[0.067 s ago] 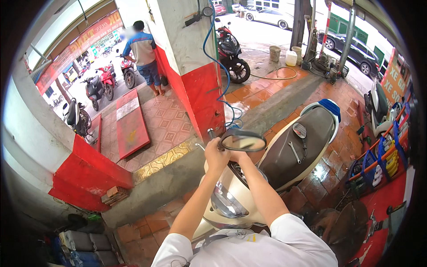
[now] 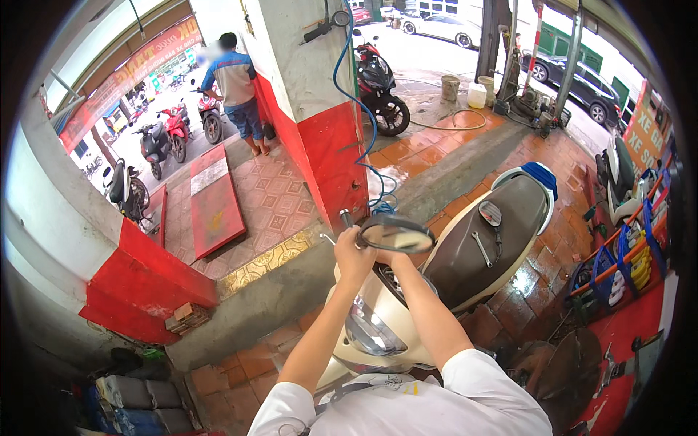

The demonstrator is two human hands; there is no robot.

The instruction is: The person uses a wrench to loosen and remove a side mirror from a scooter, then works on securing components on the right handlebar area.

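A cream scooter (image 2: 367,320) stands in front of me with its front toward my body. A round black rear-view mirror (image 2: 398,235) sits above its handlebar. My left hand (image 2: 354,254) is closed around the mirror's stem, beside the handlebar grip (image 2: 346,217) and its silver brake lever. Close against it, beneath the mirror head, is my right hand (image 2: 390,258); the mirror hides its fingers. On the brown seat (image 2: 480,247) lie a second mirror (image 2: 489,213) with a black stem and a silver wrench (image 2: 481,249).
A red-and-white pillar (image 2: 320,145) with a coiled blue hose (image 2: 378,196) rises beyond the handlebar. A concrete ledge (image 2: 269,291) runs along the left. Tool racks (image 2: 625,254) line the right. Another person (image 2: 236,91) stands by a red ramp (image 2: 216,207), near parked motorbikes.
The mirror head has turned and tilted slightly, and its upper edge is blurred. Both hands stay at nearly the same spot on the handlebar side.
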